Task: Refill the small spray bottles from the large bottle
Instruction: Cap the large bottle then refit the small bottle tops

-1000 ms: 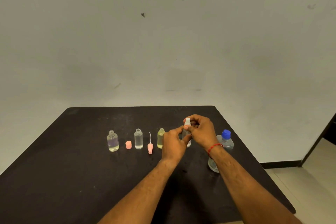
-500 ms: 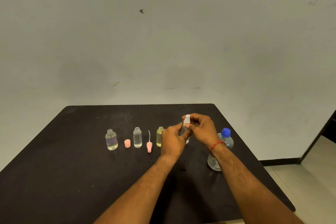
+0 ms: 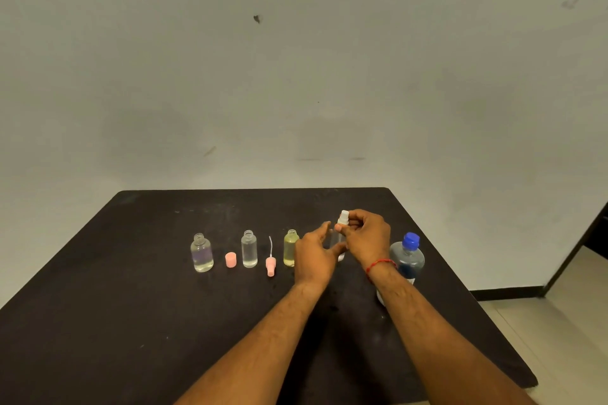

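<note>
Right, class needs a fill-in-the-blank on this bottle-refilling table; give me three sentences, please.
The large clear plastic bottle has a ___ cap. The right hand pinches a small ___ spray top. ___ small uncapped bottles stand on the black table.
Missing: blue; white; three.

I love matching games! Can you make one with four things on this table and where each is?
Things:
1. small round pink plastic cap
2. pink plastic spray pump with thin white tube
3. large clear plastic bottle with blue cap
4. white plastic spray top

Places:
A. pinched by the right hand
B. standing at the row's right end
C. lying just left of the small yellowish bottle
D. just right of the leftmost small clear bottle

Pairs: 1-D, 2-C, 3-B, 4-A
</note>
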Available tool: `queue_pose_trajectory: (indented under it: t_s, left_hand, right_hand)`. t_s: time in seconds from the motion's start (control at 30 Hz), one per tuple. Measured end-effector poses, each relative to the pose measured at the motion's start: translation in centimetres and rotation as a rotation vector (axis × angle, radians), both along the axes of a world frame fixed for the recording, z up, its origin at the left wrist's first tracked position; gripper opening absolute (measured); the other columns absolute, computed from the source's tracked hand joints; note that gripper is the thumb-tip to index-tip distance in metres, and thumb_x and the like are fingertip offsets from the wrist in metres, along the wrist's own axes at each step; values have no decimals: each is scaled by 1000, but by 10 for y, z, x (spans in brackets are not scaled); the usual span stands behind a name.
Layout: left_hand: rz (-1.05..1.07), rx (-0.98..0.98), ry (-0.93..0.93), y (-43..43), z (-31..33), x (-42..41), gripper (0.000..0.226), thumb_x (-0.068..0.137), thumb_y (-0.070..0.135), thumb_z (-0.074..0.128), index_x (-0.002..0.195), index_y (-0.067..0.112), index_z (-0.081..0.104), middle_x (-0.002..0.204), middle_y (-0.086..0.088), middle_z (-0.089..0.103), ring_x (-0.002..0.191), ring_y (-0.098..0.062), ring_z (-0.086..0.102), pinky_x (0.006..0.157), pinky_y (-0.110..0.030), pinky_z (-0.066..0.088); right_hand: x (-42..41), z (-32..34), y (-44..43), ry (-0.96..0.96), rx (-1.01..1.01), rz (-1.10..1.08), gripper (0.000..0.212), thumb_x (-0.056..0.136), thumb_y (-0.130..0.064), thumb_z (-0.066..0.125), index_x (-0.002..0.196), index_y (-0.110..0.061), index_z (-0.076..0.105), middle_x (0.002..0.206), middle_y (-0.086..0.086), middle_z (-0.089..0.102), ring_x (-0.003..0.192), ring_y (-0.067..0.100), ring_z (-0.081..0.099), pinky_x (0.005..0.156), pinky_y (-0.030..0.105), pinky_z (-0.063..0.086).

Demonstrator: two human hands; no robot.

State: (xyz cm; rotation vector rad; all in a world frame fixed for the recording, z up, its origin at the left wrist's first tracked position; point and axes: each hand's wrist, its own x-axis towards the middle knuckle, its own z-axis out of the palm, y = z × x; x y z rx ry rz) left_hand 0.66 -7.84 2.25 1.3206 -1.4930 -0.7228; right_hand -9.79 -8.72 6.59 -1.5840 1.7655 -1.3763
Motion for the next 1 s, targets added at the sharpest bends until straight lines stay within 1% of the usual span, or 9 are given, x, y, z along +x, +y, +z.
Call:
queue_pose_trajectory:
  t_s: [0.1,0.2,0.3,0.47,0.53,0.63,0.77,0.87,1.0]
  left_hand:
    - [33,48,31,1,-6,7,69,81,25,82,142,12,53,138,-4,62,128,-13,57,101,-18,43]
    - [85,35,40,1,-14,16,63,79,24,84,136,13,60,133,-4,65,123,-9,60,95,-13,46]
    - [104,34,7,2,-16,23,55,81,27,83,132,16,64,132,0,66,120,-7,62,81,2,39]
    - [141,10,-3,5,-17,32,44,82,31,81,123,18,70,124,3,70,100,-8,69,76,2,43]
    - [164,-16,-11,7,-17,35,39,82,29,81,119,16,73,118,2,73,102,-3,67,75,6,39]
    - [186,-41,-24,8,-17,38,33,82,28,81,112,15,76,108,4,76,94,2,66,78,1,44]
    - [208,-28,23,11,-21,44,19,82,28,81,97,17,80,85,9,77,80,3,70,82,-27,59]
    - [220,-31,25,16,-22,50,4,83,23,80,85,21,79,73,19,71,77,6,69,79,-25,58]
    - [256,-42,47,20,-24,62,6,83,21,80,88,19,78,76,18,70,78,6,67,75,-19,56]
  right_hand:
    - [-2,-5,-9,52,39,-26,25,80,-11,78,104,-14,73,95,1,73,82,7,63,80,20,53]
    - [-4,-11,-17,116,67,-61,24,79,-11,78,103,-13,73,95,4,74,83,10,63,82,24,52]
    - [-3,-19,-22,184,91,-90,21,79,-14,79,99,-13,74,95,7,74,88,19,67,84,31,53]
    - [0,-28,-29,183,131,-110,23,81,-14,77,104,-11,72,99,9,73,94,22,67,86,32,52]
    - [0,-29,-30,181,135,-113,24,82,-14,76,106,-11,71,101,10,72,95,23,67,88,33,52]
    - [0,-30,-30,172,135,-112,26,83,-14,75,108,-10,70,103,10,72,97,23,66,89,33,52]
    - [-1,-30,-26,166,112,-98,42,80,-15,79,119,-11,64,114,9,68,105,23,64,94,34,51]
    - [0,-28,-20,217,29,-115,51,80,-18,79,126,-12,58,119,8,62,108,23,61,96,39,53]
    - [11,-27,-3,220,-144,-82,33,82,-15,77,112,-14,63,103,3,62,93,17,61,86,33,55]
